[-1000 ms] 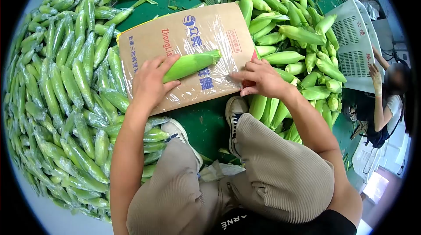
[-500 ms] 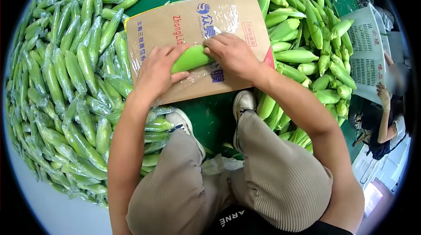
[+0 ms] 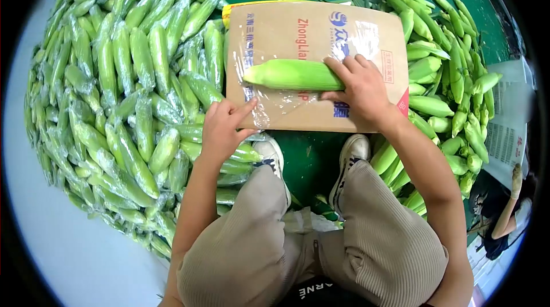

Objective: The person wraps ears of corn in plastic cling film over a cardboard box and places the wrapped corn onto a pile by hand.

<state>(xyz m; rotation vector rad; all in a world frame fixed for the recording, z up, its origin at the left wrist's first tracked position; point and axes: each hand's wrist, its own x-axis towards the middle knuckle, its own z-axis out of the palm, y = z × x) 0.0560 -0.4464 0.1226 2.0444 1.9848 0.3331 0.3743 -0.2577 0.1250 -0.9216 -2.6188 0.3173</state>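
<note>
A green ear of corn in its husk lies across a brown cardboard sheet with blue and red print. Clear film covers part of the cardboard under the corn. My right hand grips the corn's right end, its fingers on top and the thumb below. At the cardboard's lower left edge is my left hand, fingers apart, the index finger touching the film below the corn's pointed tip. It holds nothing.
Film-wrapped corn is piled on the left. Unwrapped corn lies heaped on the right. Beyond that heap are a pale plastic crate and another person's arm. My shoes rest on the green floor below the cardboard.
The corn's pointed end now shows on the left. My left hand has left the corn and moved down to the film, while my right hand has gone to the corn's right end. The view has shifted.
</note>
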